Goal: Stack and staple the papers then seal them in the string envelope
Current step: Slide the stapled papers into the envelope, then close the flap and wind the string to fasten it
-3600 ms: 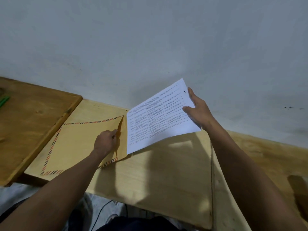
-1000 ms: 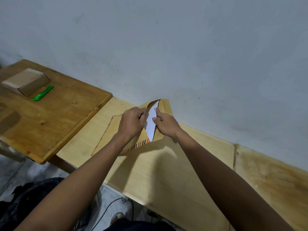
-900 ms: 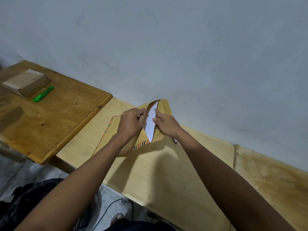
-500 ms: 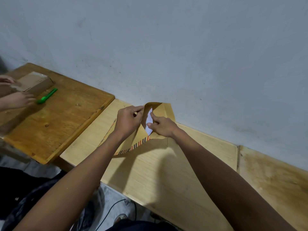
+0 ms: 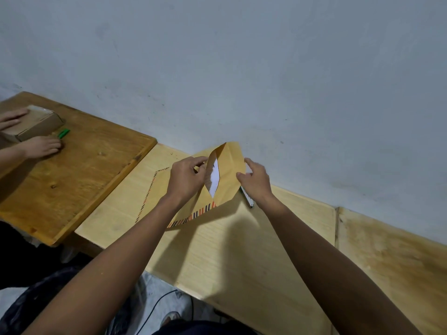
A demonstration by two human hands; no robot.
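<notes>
Pale wood desk (image 5: 242, 250) against a grey wall. I see the envelope (image 5: 227, 175) lying flat with its mouth facing right, and the papers (image 5: 214, 177) are almost all inside (only a white sliver shows). My left hand (image 5: 186, 180) pinches the top lip open. My right hand (image 5: 254, 181) touches the flap (image 5: 232, 165) with loose fingers, so it is nearer for folding the flap left.

Cardboard box (image 5: 36, 124), green marker (image 5: 63, 133)
</notes>
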